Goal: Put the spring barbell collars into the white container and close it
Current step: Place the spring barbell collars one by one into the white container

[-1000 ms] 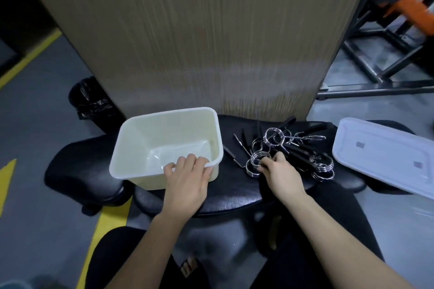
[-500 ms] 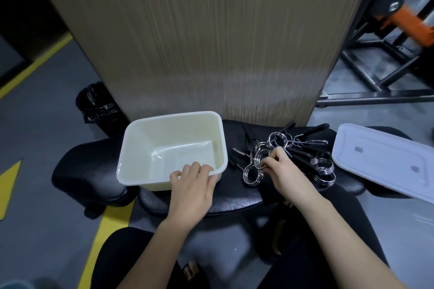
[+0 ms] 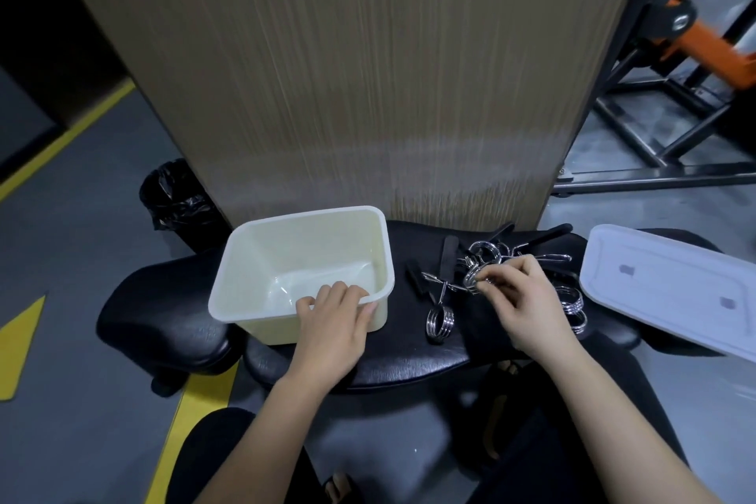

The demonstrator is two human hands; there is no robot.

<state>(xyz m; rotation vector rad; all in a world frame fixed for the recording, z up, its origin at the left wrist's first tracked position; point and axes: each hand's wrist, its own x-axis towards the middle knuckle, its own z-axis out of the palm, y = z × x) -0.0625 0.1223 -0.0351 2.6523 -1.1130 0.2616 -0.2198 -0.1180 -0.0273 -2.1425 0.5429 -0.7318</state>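
An empty white container (image 3: 286, 241) stands on a black padded bench (image 3: 409, 356). My left hand (image 3: 333, 323) grips its near rim. To its right lie several chrome spring barbell collars with black handles. One collar (image 3: 439, 320) lies alone toward the front. My right hand (image 3: 521, 301) pinches another collar (image 3: 474, 277) by its coil, lifted slightly above the pile. Further collars (image 3: 572, 301) lie partly hidden behind that hand. The white lid (image 3: 671, 286) rests at the right, beside the pile.
A wood-grain panel (image 3: 347, 74) rises directly behind the bench. A black bin bag (image 3: 176, 196) sits on the grey floor at the left. Black and orange gym equipment (image 3: 675, 53) stands at the right rear. My dark-clothed knees are below the bench.
My right hand has closed on a collar and drawn it up from the pile; a neighbouring collar has slid toward the front. My left hand stays on the container rim.
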